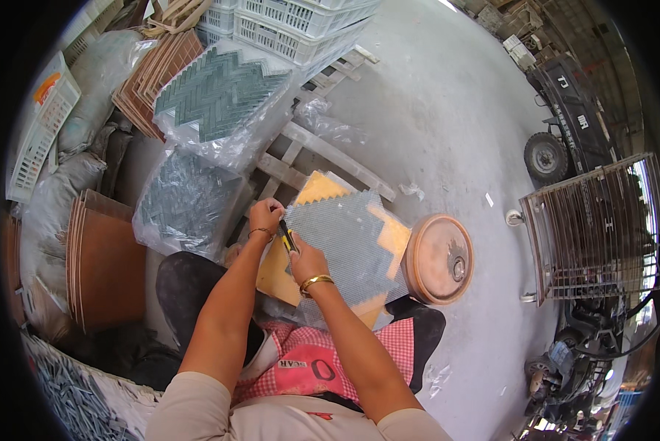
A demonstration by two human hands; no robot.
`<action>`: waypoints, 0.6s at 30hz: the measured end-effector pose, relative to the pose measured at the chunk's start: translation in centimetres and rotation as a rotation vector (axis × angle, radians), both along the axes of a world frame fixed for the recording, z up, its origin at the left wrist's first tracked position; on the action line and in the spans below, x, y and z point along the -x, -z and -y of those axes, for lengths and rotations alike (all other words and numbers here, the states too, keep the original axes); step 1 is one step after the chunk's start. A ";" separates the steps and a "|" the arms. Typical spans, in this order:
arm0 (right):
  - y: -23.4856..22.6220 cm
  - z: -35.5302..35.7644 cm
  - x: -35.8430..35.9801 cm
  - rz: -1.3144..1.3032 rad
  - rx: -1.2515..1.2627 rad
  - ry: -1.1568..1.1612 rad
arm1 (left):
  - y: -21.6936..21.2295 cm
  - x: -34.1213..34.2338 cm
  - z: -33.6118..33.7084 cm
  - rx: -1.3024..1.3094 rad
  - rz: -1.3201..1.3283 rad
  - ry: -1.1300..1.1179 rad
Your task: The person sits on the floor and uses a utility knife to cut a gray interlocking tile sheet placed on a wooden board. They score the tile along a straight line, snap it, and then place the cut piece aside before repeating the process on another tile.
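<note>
Beneath right hand (pixel 309 262): grey mesh sheet (pixel 348 239), zigzag-edged, on yellow board (pixel 321 188). Right hand closed round black-and-yellow knife (pixel 288 236), front end near left hand (pixel 266 215). Left hand's fingers bunched by sheet's upper-left corner; whether pinching mesh, cannot tell. Right of both hands: round reddish-brown rimmed object (pixel 439 259). Beyond left hand: plastic-wrapped tile stack (pixel 218 94).

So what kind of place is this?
Probably a tile workshop or storeroom. You can see a stack of green zigzag-patterned tile sheets with clear plastic around it, a stack of white slatted plastic crates and a pale wooden slatted pallet.
</note>
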State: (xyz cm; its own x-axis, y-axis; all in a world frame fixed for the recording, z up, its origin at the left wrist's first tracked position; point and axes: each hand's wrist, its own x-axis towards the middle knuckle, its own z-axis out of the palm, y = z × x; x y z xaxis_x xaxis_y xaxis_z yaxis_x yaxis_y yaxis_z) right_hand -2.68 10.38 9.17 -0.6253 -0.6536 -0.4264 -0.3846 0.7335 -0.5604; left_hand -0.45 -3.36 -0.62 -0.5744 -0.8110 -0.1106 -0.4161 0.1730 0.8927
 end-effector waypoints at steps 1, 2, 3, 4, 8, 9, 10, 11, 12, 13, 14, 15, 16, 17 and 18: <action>0.2 0.2 0.2 -0.004 0.024 0.005 | -0.2 0.1 0.2 -0.017 -0.025 -0.014; 0.5 0.3 0.2 -0.005 0.045 0.013 | -0.2 0.2 0.3 -0.037 -0.047 -0.025; 1.1 0.5 0.2 -0.037 0.034 0.017 | -0.3 0.3 0.2 -0.057 -0.068 -0.035; 1.7 0.8 0.1 -0.071 0.023 0.022 | -0.3 0.3 -0.1 -0.062 -0.063 -0.031; 1.4 -0.4 -0.4 0.069 0.041 -0.045 | 0.2 0.1 1.0 -0.070 -0.119 -0.096; 1.3 -1.6 -0.7 0.119 0.080 -0.022 | 0.0 0.1 1.1 -0.079 -0.149 -0.120; 1.2 -3.1 -1.1 0.170 0.120 -0.002 | -0.3 0.2 1.7 -0.124 -0.146 -0.149; 0.9 -4.5 -1.5 0.222 0.155 0.013 | 0.0 -0.2 2.2 -0.111 -0.126 -0.178; -0.4 -5.3 -1.7 0.344 0.217 0.134 | 0.5 -0.8 2.9 -0.096 -0.107 -0.214; -1.8 -6.0 -2.0 0.467 0.276 0.254 | 1.0 -1.6 3.4 -0.081 -0.087 -0.253; -2.7 -8.0 -1.4 0.572 0.331 0.421 | -1.7 -0.9 1.7 -0.010 0.076 -0.187; -2.3 -9.4 -1.0 0.658 0.387 0.492 | -2.7 -1.7 1.2 -0.006 0.202 -0.073; -1.2 -10.9 -0.2 0.741 0.447 0.563 | -3.3 -2.3 0.8 -0.002 0.323 0.043; -0.4 -11.9 0.3 0.824 0.505 0.635 | -3.9 -2.9 0.3 0.001 0.443 0.160; 0.0 -12.5 0.5 0.850 0.562 0.677 | -4.6 -3.5 -0.7 -0.012 0.511 0.231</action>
